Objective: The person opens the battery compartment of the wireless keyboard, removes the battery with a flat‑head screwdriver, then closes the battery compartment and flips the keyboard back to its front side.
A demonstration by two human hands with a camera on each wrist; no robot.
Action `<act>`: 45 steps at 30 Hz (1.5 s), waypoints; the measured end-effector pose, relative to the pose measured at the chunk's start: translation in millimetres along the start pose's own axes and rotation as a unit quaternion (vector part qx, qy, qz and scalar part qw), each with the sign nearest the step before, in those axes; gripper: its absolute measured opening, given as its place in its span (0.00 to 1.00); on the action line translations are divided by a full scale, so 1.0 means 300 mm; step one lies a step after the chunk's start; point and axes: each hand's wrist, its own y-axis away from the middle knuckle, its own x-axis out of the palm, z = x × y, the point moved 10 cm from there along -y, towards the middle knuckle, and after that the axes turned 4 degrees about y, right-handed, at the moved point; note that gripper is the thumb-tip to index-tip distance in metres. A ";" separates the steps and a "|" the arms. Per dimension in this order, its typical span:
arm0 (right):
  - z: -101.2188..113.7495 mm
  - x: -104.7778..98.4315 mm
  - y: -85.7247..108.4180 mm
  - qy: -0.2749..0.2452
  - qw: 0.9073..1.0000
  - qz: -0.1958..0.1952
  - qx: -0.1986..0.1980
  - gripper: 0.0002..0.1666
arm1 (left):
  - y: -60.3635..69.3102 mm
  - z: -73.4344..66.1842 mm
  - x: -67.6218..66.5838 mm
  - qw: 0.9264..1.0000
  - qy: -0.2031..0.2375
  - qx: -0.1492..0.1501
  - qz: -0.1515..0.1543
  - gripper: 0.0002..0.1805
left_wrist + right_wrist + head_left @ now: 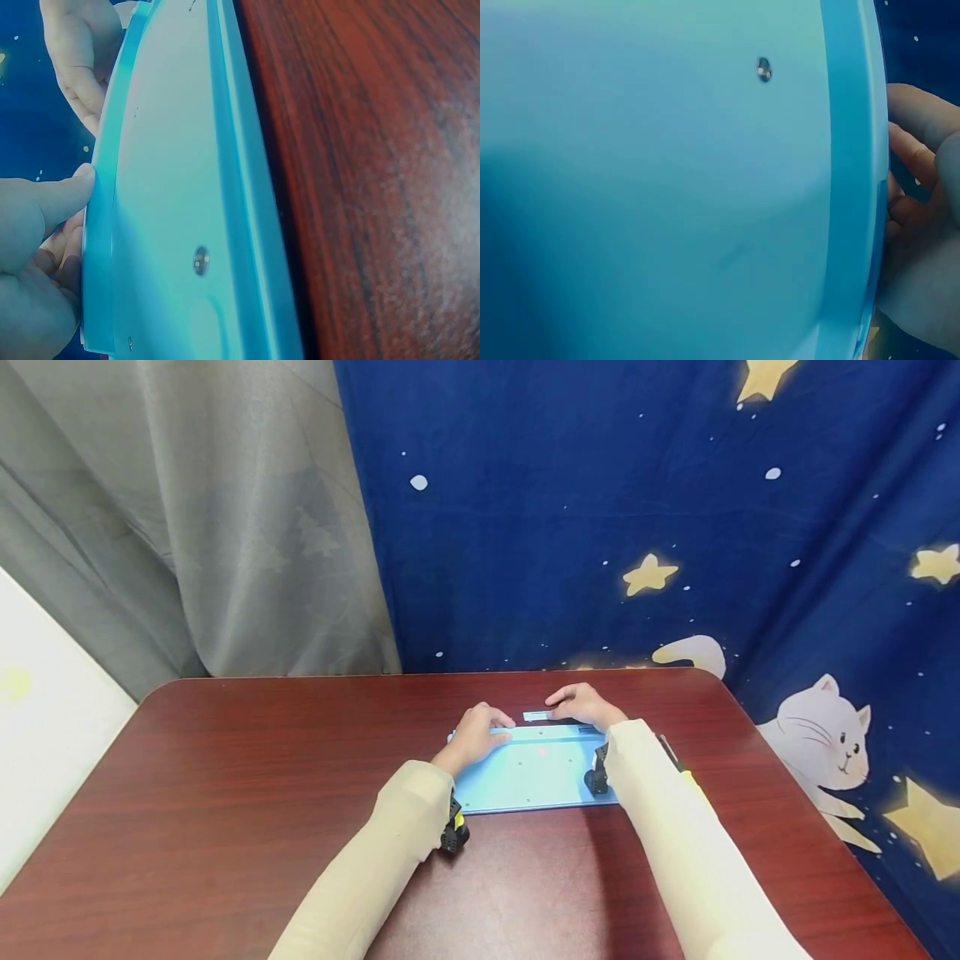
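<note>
Fingers of the left hand (472, 735) gripped the far edge of a blue board (525, 781) near its left corner, toward the far part of a brown table (262, 818). Beyond it was a small white strip (535, 716), beside the right hand (587, 705), whose hold I couldn't tell.

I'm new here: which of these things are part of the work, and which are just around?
Part of the work:
blue panel, its edge gripped by the left hand
small pale piece, by the right hand

Just around:
reddish table
grey curtain
starry blue curtain
</note>
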 end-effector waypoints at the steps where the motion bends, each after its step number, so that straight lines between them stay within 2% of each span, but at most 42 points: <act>1: 0.000 0.000 0.001 -0.001 1.000 -0.003 0.000 0.17 | 0.001 -0.002 0.000 1.000 -0.002 0.000 0.000 0.09; 6: 0.006 0.000 0.006 -0.009 1.000 -0.011 -0.007 0.15 | 0.001 -0.008 0.001 1.000 -0.008 0.003 -0.002 0.09; 15: 0.015 0.000 0.014 0.012 1.000 -0.014 -0.001 0.12 | 0.004 -0.008 0.000 1.000 -0.010 0.001 -0.004 0.09; 25: 0.048 -0.013 0.030 0.029 0.999 -0.023 -0.022 0.09 | 0.004 -0.004 -0.001 1.000 -0.002 -0.007 -0.003 0.10; 31: 0.044 -0.022 0.026 0.036 0.998 -0.032 -0.029 0.08 | 0.004 -0.004 -0.002 1.000 0.000 -0.009 -0.002 0.10; 36: 0.038 -0.041 0.024 0.026 0.998 -0.040 -0.027 0.08 | 0.003 -0.005 0.001 1.000 -0.001 -0.007 0.001 0.09; 45: 0.065 -0.087 0.051 0.015 0.997 -0.040 -0.061 0.09 | 0.006 -0.001 0.003 1.000 -0.005 -0.014 -0.003 0.10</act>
